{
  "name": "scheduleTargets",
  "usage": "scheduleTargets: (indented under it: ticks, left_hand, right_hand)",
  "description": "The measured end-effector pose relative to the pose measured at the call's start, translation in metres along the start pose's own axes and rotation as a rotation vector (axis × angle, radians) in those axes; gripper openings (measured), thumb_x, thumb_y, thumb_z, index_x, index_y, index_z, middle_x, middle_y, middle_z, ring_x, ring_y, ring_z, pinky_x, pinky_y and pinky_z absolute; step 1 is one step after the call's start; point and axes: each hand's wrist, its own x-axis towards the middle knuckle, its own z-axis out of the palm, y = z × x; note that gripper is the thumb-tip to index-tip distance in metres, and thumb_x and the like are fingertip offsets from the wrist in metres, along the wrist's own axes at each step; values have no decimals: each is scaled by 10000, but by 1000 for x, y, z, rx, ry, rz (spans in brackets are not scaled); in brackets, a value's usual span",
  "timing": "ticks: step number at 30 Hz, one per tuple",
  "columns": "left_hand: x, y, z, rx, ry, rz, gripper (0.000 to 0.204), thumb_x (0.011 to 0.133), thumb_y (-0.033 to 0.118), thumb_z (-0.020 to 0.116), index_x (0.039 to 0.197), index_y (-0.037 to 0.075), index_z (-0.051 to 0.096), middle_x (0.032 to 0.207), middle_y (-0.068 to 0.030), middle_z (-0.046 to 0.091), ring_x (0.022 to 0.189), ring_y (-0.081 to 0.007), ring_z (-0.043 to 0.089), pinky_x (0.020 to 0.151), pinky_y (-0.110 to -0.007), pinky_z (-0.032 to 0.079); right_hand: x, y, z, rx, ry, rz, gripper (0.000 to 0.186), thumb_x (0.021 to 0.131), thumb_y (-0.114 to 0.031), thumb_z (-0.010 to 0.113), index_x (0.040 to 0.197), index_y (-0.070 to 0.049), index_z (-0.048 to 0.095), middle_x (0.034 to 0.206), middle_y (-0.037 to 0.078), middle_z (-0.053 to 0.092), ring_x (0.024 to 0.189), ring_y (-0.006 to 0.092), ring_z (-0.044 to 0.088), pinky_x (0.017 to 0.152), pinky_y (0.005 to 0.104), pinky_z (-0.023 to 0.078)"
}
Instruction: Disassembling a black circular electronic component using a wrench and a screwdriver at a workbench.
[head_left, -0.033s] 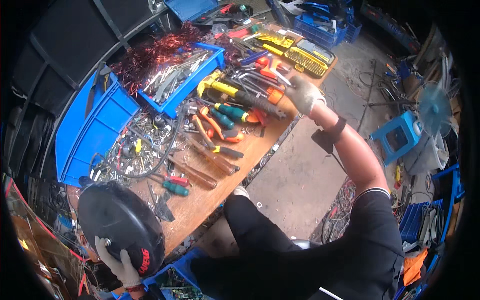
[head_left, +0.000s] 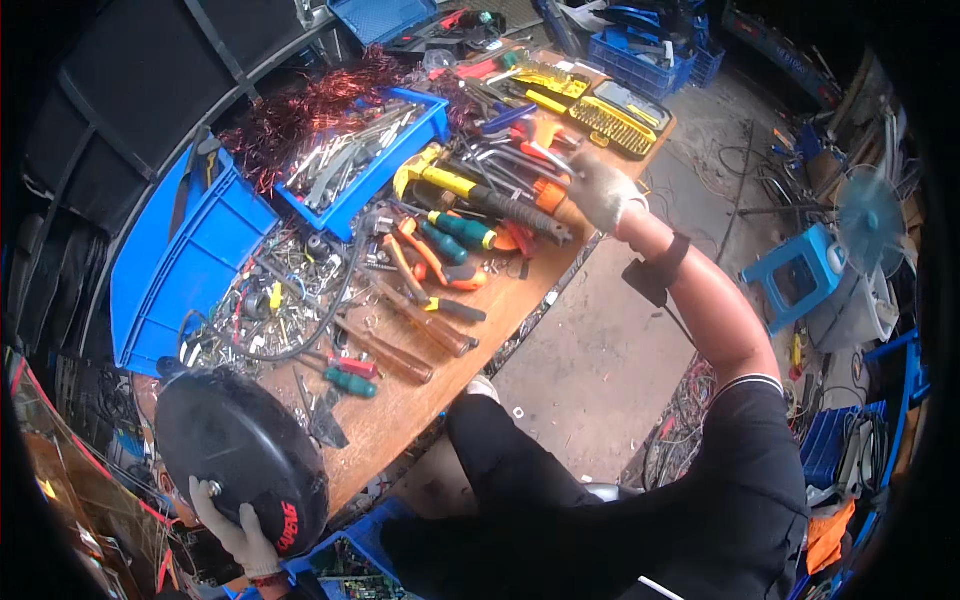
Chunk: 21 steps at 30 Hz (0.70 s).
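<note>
At the lower left, my left hand (head_left: 235,530), in a pale glove, grips the lower edge of a large round black casing (head_left: 235,435) with red lettering. The casing stands tilted against the table's near left end, and a small metal bolt shows beside my fingers. My right hand (head_left: 603,195), also gloved, is over the table's right edge among the tools. Its fingers are blurred and look closed on a slim metal tool (head_left: 545,157), whose kind I cannot make out. Near it are orange-handled pliers (head_left: 545,130) and a yellow and black hammer (head_left: 465,188).
The wooden table (head_left: 400,425) bears screwdrivers (head_left: 350,380), a yellow bit set (head_left: 612,125) and a heap of small metal parts (head_left: 265,310). A blue tray (head_left: 335,215) of metal pieces sits behind, near a reddish wire tangle (head_left: 310,105). A fan (head_left: 868,220) stands right.
My right hand has shifted slightly left and down, and the slim metal tool has moved left with it. My left hand and the black casing stay almost in place.
</note>
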Motion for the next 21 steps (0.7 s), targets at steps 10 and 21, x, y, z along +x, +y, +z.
scheduleTargets:
  ticks: [10,21]
  left_hand:
    - [11,27,-4,59,6,123,712,985,341,687,1525,-27,406,1472,-206,497,1313,-351,484,1145,-493,335]
    - [10,30,2,100,21,151,763,964,386,711,1516,-44,407,1474,-194,486,1255,-331,508,1135,-484,354]
  right_hand:
    - [43,-65,27,63,-345,-260,457,867,-138,587,1315,-61,636,1202,211,702,1173,361,659,990,409,508]
    - [4,-33,13,-50,-108,-423,410,906,-437,673,984,-43,755,961,206,726,948,396,693,863,467,545]
